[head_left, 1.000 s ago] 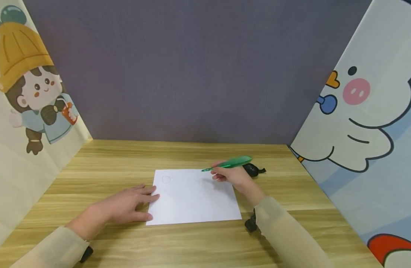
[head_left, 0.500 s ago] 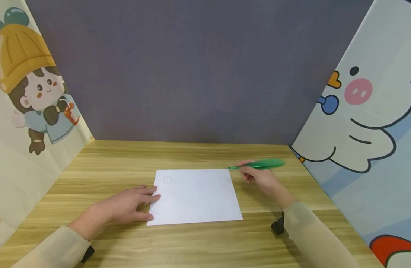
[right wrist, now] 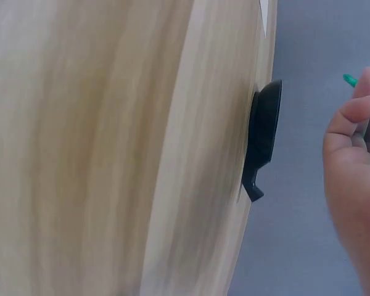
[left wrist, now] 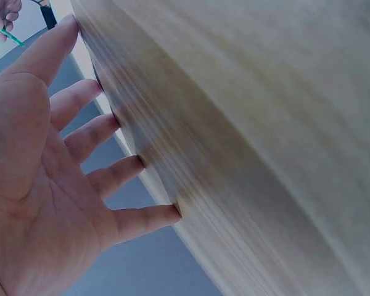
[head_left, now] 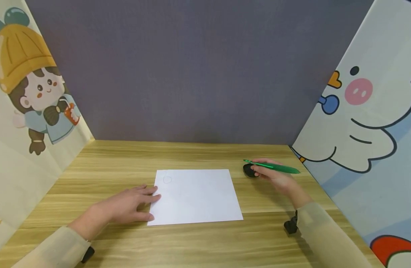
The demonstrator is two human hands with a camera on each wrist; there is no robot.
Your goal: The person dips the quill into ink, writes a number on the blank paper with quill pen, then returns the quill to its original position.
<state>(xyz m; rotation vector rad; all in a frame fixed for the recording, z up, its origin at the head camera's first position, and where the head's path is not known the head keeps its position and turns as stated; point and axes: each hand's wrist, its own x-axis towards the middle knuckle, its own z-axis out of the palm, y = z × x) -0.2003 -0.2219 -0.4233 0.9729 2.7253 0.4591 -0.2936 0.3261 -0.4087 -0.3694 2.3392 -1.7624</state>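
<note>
A white sheet of paper (head_left: pixel 198 197) lies on the wooden table, with a faint pencil-thin circle (head_left: pixel 167 179) drawn near its upper left corner. My left hand (head_left: pixel 130 204) rests with spread fingers on the sheet's left edge. Off to the right of the paper, my right hand (head_left: pixel 274 176) pinches a green feather-shaped pen (head_left: pixel 282 168), its tip pointing left. Below that tip sits a rounded black object (head_left: pixel 248 170), partly covered by the hand in the head view. The right wrist view shows this black object (right wrist: pixel 266 123) bowl-like with a short tail, standing apart from the raised hand.
Bare wooden tabletop (head_left: pixel 192 245) surrounds the paper. A grey panel (head_left: pixel 192 74) rises behind the table's back edge. Cartoon-printed walls stand at the left (head_left: pixel 11 167) and right (head_left: pixel 376 156).
My right hand has moved right with the pen, off the paper's upper right area to above the black object. The left hand stays in place on the sheet.
</note>
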